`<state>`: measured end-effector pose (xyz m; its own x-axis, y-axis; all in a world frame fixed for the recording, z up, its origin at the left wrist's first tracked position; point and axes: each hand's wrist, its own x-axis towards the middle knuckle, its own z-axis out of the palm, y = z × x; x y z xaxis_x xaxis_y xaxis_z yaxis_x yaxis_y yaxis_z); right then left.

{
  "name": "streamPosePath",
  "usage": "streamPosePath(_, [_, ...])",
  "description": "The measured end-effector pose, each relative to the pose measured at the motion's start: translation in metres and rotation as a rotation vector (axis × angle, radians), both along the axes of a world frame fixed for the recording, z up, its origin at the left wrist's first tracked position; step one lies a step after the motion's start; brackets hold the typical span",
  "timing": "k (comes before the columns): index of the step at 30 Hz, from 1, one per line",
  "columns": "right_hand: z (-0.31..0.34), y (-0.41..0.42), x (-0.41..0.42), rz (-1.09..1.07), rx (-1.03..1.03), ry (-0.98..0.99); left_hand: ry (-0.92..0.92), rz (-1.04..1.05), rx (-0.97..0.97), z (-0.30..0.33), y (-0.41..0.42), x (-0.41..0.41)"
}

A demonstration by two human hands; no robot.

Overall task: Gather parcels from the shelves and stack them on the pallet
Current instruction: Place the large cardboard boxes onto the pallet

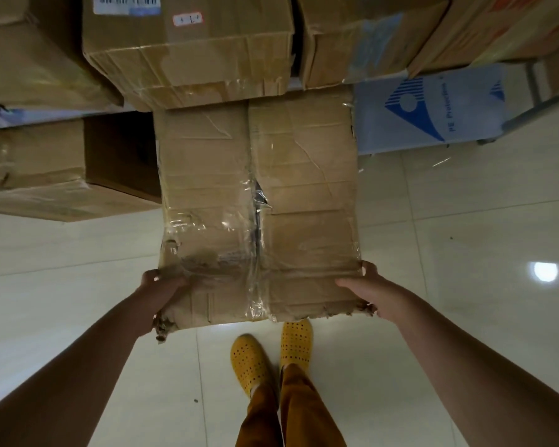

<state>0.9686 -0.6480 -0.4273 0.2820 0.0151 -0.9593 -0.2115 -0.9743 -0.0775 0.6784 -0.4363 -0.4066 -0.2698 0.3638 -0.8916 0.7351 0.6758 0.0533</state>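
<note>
A worn, taped cardboard parcel (259,201) fills the middle of the head view, sticking out from under the boxes on the shelf towards me. My left hand (160,293) grips its torn near-left corner, fingers curled under the edge. My right hand (365,290) grips the near-right corner, thumb on top. The parcel's far end is hidden beneath a box with a barcode label (188,50). No pallet is visible.
More cardboard boxes sit on the shelf at upper right (362,37) and far left (29,56); another box (46,169) rests lower left. A white sheet with a blue triangle logo (430,108) hangs at right. My yellow shoes (271,353) stand on pale floor tiles.
</note>
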Motion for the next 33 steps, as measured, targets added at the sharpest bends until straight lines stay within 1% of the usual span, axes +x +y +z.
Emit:
streamPosePath(2, [-0.010, -0.004, 0.002, -0.054, -0.012, 0.021, -0.020, 0.006, -0.051, -0.007, -0.006, -0.001])
streamPosePath(4, [-0.022, -0.006, 0.002, -0.073, -0.016, -0.001, -0.076, 0.025, -0.089, -0.014, -0.010, -0.004])
streamPosePath(7, [-0.038, -0.006, 0.000, -0.136, -0.004, -0.015, -0.091, 0.070, -0.102, -0.024, -0.012, -0.008])
streamPosePath(10, [-0.046, 0.000, 0.004, -0.139, 0.060, -0.067, -0.116, 0.113, 0.002, -0.039, -0.007, -0.005])
streamPosePath(12, [-0.049, 0.011, 0.012, -0.127, 0.154, -0.141, -0.133, 0.113, 0.111, -0.048, 0.004, 0.005])
streamPosePath(14, [-0.049, 0.029, 0.022, -0.163, 0.271, -0.187, -0.175, 0.069, 0.202, -0.051, 0.019, 0.019])
streamPosePath(16, [-0.049, 0.046, 0.032, -0.198, 0.361, -0.212, -0.255, 0.078, 0.264, -0.052, 0.034, 0.033])
streamPosePath(19, [-0.053, 0.064, 0.044, -0.254, 0.429, -0.194, -0.310, 0.098, 0.324, -0.051, 0.053, 0.043])
streamPosePath(21, [-0.050, 0.068, 0.045, -0.295, 0.427, -0.178, -0.332, 0.136, 0.290, -0.050, 0.057, 0.042])
streamPosePath(25, [-0.048, 0.057, 0.040, -0.308, 0.357, -0.170, -0.240, 0.107, 0.232, -0.052, 0.054, 0.027])
streamPosePath(29, [-0.054, 0.042, 0.034, -0.224, 0.219, -0.176, -0.201, 0.058, 0.190, -0.063, 0.034, 0.017])
streamPosePath(31, [-0.056, 0.038, 0.030, -0.182, 0.197, -0.149, -0.202, 0.067, 0.189, -0.069, 0.024, 0.016])
streamPosePath(33, [-0.058, 0.038, 0.026, -0.185, 0.226, -0.141, -0.242, 0.115, 0.229, -0.071, 0.022, 0.016])
